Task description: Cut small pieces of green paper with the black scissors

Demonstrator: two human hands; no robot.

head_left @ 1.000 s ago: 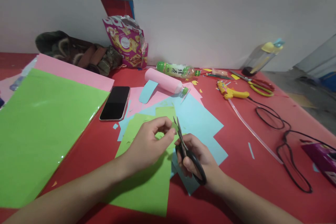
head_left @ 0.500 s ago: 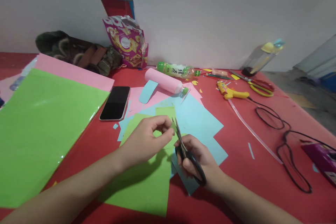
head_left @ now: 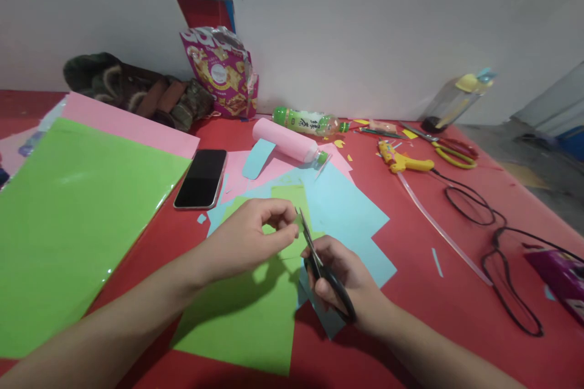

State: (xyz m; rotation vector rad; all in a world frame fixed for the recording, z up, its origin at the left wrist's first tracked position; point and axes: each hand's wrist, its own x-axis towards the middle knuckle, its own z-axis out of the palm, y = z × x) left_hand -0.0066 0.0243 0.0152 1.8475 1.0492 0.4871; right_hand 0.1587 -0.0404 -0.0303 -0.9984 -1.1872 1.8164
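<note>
Between thumb and fingertips, my left hand (head_left: 262,232) pinches a small piece of green paper (head_left: 299,222). My right hand (head_left: 344,276) grips black-handled scissors (head_left: 332,285), their blades pointing up and away from me beside the green piece. Whether the blades touch it I cannot tell. Beneath both hands lie a larger green sheet (head_left: 255,328) and light blue sheets (head_left: 347,206). Just beyond, a bottle wrapped in pink paper (head_left: 285,140) lies on its side, with a blue paper strip (head_left: 258,158) against it.
On the left are a phone (head_left: 201,179) and a big green sheet pack (head_left: 82,225). A yellow glue gun (head_left: 404,161) with a looping cord lies right, near larger scissors (head_left: 454,155). A snack bag (head_left: 221,73) and a green-capped bottle (head_left: 310,121) stand and lie by the wall.
My left hand has shifted slightly left with the green piece. The scissors have tilted a little left, and their blades look closer together. Objects on the table stay in place.
</note>
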